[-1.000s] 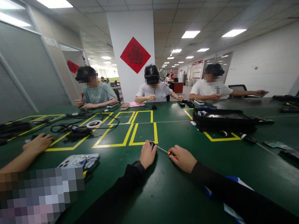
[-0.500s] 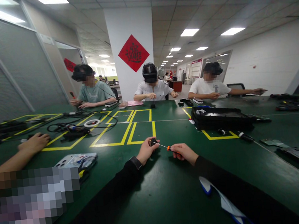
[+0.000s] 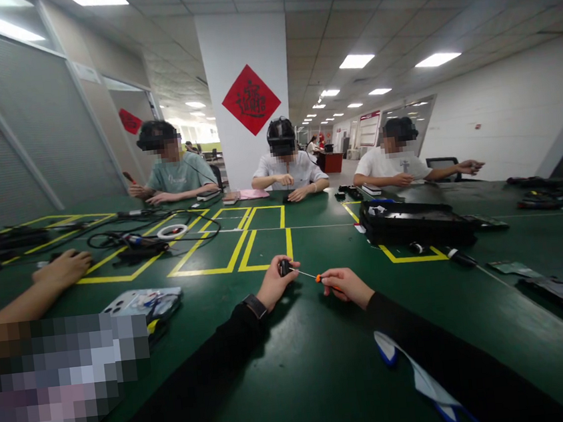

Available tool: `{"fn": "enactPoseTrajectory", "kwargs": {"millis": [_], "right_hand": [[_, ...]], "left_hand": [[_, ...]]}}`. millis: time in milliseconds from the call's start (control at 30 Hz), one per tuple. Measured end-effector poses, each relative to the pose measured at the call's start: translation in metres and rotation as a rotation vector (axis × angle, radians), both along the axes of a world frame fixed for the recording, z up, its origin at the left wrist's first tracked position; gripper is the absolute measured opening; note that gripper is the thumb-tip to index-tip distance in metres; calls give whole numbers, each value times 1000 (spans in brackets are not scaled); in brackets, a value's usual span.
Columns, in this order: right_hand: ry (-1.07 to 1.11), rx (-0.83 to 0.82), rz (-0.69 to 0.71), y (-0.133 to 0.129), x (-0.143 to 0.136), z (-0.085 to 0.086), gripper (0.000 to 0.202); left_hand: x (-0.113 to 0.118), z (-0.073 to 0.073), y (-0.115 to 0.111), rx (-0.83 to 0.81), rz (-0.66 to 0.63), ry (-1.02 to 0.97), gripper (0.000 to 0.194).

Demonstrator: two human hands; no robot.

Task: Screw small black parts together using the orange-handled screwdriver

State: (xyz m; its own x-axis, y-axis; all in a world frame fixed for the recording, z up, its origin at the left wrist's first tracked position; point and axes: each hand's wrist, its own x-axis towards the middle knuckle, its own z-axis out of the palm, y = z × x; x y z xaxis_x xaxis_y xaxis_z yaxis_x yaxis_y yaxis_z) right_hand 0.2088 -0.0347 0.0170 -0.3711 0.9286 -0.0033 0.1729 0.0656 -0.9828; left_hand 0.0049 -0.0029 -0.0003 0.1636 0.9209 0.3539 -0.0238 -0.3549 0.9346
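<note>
Between the thumb and fingers of my left hand [image 3: 272,286] is a small black part [image 3: 284,266], too small to name exactly. My right hand [image 3: 348,286] is closed around the handle of a screwdriver [image 3: 317,278], which is orange and black. Its thin metal shaft points left, and the tip is at or very close to the black part; whether it touches cannot be made out. Both hands are held above the green table [image 3: 279,379].
A black open case [image 3: 416,220] lies to the right, with a black cylindrical tool [image 3: 462,258] near it. On the left are cables [image 3: 113,239], a white ring [image 3: 172,231] and a co-worker's hand [image 3: 66,268]. Three people sit across the table.
The black part has turned slightly in my left hand and shifted a little left. My right hand and the screwdriver have barely moved. Across the table, the middle person's hands have come together.
</note>
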Motion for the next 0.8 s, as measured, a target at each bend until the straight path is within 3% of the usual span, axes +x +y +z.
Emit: {"fn": "enactPoseTrajectory", "kwargs": {"millis": [133,300,367,567,800], "right_hand": [[-120,122,-44,-3,-2,-2,26],[-476,568,-196,-12,-1,3,23],[-632,664,-203,-14,-2,5,23],[-741,781,-163,-13,-4,1,28],[-646,710,-174,-9,4,-3,17]], "left_hand": [[2,1,-1,77,17,121,28],[2,-1,0,57,58,180,30],[2,-1,2,45,80,160,29],[0,-1,4,40,177,232,25],[3,0,-2,195,108,346,22]]}}
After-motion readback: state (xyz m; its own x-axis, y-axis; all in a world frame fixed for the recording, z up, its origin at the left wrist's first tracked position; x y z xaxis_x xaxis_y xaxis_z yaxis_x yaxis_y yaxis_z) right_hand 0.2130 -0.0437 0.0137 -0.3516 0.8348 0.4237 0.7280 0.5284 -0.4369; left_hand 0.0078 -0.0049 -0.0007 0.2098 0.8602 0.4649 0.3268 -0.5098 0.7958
